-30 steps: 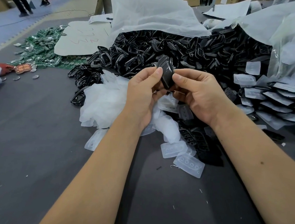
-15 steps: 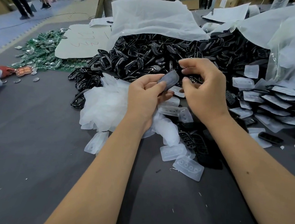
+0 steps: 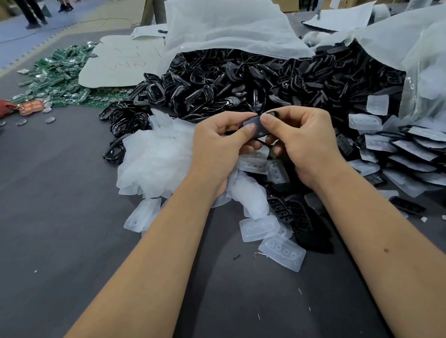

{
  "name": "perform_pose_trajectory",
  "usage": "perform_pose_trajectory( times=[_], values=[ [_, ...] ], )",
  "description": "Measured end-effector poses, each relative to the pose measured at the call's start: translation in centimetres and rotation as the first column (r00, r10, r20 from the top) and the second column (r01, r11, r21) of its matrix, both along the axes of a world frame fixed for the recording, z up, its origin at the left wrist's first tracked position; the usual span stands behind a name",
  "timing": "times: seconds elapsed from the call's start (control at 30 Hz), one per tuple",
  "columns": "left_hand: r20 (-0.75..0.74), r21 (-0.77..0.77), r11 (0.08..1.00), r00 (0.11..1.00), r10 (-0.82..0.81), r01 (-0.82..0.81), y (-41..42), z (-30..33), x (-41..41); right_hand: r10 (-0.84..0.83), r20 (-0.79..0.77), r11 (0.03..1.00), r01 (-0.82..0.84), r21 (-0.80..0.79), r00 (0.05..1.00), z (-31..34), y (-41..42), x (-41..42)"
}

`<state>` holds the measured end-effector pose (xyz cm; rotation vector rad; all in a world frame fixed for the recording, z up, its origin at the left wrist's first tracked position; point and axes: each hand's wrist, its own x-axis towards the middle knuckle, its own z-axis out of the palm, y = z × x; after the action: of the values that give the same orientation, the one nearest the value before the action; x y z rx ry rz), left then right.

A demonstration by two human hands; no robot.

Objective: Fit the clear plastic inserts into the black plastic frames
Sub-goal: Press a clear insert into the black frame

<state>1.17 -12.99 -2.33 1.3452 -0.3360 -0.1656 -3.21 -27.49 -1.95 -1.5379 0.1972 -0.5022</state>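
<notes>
Both hands, the left hand [image 3: 216, 144] and right hand [image 3: 304, 141], now pinch a black frame [image 3: 257, 130] with its clear insert above the desk's middle, brought together again for pressing home.

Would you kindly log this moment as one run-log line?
left hand: pinches clear insert | right hand: holds black frame | step: fitting, not yet seated

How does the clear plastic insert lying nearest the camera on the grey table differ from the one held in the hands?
The clear four-dimple insert on the table lies flat, untouched and alone; the held clear insert is raised, pinched by the left hand and right hand against a black frame. Both are translucent and rounded.
</notes>
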Motion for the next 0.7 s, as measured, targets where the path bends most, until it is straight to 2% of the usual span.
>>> perform_pose_trajectory(
  times=[0.3, 0.47, 0.7],
  values=[
    [-0.041, -0.010, 1.000, 0.999, 0.018, -0.018, -0.05, 0.15, 0.00, 0.105, -0.013, 0.993, -0.104, 0.060, 0.994, 0.22, -0.08, -0.07],
    [-0.014, 0.015, 1.000, 1.000, 0.013, -0.013, 0.02, 0.05, 0.13, 0.056, -0.024, 0.998, -0.056, -0.038, 0.998, -0.03, -0.06, 0.02],
    [-0.001, 0.038, 0.999, 1.000, 0.015, -0.015, 0.01, -0.20, 0.26, 0.093, -0.036, 0.994, -0.094, -0.048, 0.995, -0.12, -0.07, 0.10]
  ],
)
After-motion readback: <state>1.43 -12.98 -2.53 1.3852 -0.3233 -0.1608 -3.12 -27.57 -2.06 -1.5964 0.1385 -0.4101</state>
